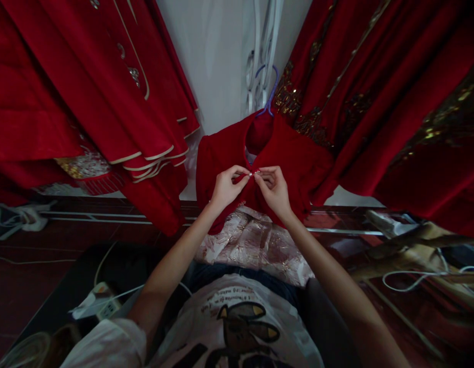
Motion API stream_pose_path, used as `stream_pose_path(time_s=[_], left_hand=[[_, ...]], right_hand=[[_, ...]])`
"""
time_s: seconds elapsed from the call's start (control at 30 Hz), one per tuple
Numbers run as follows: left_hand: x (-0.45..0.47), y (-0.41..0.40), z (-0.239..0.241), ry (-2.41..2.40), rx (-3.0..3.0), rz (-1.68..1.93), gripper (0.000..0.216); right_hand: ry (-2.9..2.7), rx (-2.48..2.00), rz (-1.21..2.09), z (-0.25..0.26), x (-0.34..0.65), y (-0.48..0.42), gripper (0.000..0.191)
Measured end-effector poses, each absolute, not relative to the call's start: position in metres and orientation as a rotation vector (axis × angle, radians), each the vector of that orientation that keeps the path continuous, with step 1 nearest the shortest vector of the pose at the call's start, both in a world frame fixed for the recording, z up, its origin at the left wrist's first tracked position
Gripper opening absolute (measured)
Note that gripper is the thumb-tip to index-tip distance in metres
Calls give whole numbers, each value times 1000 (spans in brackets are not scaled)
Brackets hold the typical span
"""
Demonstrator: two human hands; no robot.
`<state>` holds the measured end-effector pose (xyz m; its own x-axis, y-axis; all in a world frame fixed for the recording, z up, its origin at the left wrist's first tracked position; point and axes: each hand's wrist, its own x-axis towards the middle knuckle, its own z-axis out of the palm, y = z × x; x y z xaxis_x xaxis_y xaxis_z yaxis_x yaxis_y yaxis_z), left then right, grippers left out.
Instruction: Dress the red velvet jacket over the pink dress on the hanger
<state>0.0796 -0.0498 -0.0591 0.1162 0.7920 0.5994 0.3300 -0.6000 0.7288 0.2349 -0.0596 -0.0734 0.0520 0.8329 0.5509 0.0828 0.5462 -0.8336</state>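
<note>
A short red velvet top (pixel 294 153) hangs on a blue-purple hanger (pixel 268 97) in front of me. My left hand (pixel 226 186) and my right hand (pixel 274 189) meet at the middle of its front, just below the collar. Both hands pinch the front edges of the top with thumb and fingers pressed together, at what looks like a small fastening too small to make out. A pale pink and gold patterned skirt (pixel 256 245) hangs below the red top, down toward my waist.
Long red garments with cream trim (pixel 107 102) hang at the left, and red garments with gold embroidery (pixel 375 102) at the right. A white wall (pixel 217 56) lies behind. A power strip with white cables (pixel 102 304) lies on the floor at lower left; cords and wooden pieces (pixel 413 255) lie at right.
</note>
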Motion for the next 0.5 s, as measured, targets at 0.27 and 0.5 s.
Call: stream_pose_path(time_s=[0.27,0.5], left_hand=[[77,-63,-34,1262,2411,1335,14],[83,-54,-35,1221,2450,1354,6]], right_hand=[[-1399,-880,540,-64,235,-70,19],[-1381,-887,568,-63,239,-71,21]])
